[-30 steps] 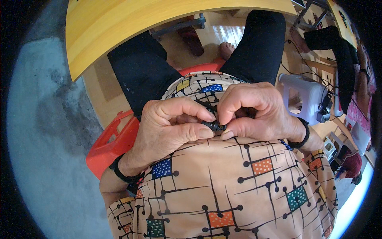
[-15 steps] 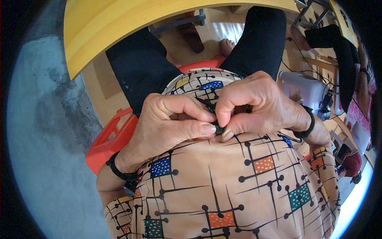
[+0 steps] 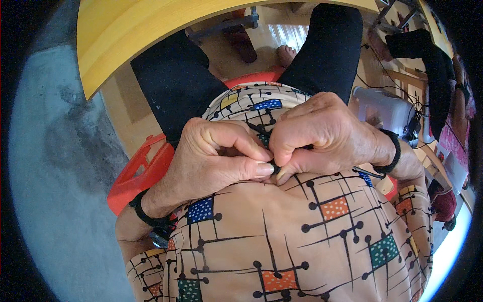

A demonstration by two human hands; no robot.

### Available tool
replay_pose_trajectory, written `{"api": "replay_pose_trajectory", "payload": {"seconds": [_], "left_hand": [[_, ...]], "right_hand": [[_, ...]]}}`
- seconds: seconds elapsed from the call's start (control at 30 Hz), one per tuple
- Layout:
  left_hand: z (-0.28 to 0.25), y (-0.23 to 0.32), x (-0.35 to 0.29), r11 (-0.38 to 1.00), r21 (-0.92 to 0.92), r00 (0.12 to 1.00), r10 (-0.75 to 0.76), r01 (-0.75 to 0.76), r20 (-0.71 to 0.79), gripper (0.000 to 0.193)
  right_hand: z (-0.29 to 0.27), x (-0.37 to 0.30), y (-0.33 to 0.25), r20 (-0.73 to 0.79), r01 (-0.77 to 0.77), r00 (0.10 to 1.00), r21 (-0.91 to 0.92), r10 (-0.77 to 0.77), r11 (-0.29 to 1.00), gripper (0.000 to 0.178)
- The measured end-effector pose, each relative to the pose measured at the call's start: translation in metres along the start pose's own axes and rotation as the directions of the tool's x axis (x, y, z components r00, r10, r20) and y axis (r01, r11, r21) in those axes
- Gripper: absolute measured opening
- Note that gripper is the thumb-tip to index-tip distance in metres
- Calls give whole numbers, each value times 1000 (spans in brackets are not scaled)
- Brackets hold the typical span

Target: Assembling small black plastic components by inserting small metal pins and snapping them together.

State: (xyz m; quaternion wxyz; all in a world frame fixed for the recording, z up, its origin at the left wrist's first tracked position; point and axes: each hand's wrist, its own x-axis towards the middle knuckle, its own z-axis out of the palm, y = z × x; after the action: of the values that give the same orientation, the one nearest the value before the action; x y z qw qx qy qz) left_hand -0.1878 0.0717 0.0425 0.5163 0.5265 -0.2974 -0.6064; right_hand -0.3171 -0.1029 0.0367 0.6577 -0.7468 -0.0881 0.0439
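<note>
Both — left hand [image 3: 204,157], right hand [image 3: 324,132] — pinch a small black piece [image 3: 276,168] near the printed shirt [image 3: 239,216].

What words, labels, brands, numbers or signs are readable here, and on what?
None legible.
Small dark piece, in the grip of left hand and right hand: mostly covered, no readable marking.
Patterned shirt: lines, dots, coloured squares; no lettering seen.
Yellow tabletop: no text seen.
Black plug at right: too small to tell.

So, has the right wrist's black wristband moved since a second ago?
Yes: the black wristband has shifted up and slightly right in the picture, against the pale plastic stool.
</note>
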Motion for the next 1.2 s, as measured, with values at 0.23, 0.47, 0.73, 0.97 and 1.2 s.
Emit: {"api": "replay_pose_trajectory", "payload": {"seconds": [0.23,0.47,0.73,0.97,1.2], "left_hand": [[-1,-12,-3,918,-372,982,-175,135,-76,10],[3,-3,-7,889,-447,981,-165,101,-106,12],[5,1,-8,909,-389,965,-220,150,-140,15],[6,4,-8,917,-370,964,-217,148,-151,21],[4,7,-5,921,-316,952,-278,227,-127,28]], "right_hand": [[1,8,11,-99,145,984,-56,-149,988,24],[-4,4,-3,-97,23,995,-66,-30,998,24],[2,-2,-5,-142,-72,988,-48,65,996,23],[2,-4,-1,-133,20,990,-159,-41,987,23],[4,-6,-5,-152,134,968,-357,-199,925,22]]}}
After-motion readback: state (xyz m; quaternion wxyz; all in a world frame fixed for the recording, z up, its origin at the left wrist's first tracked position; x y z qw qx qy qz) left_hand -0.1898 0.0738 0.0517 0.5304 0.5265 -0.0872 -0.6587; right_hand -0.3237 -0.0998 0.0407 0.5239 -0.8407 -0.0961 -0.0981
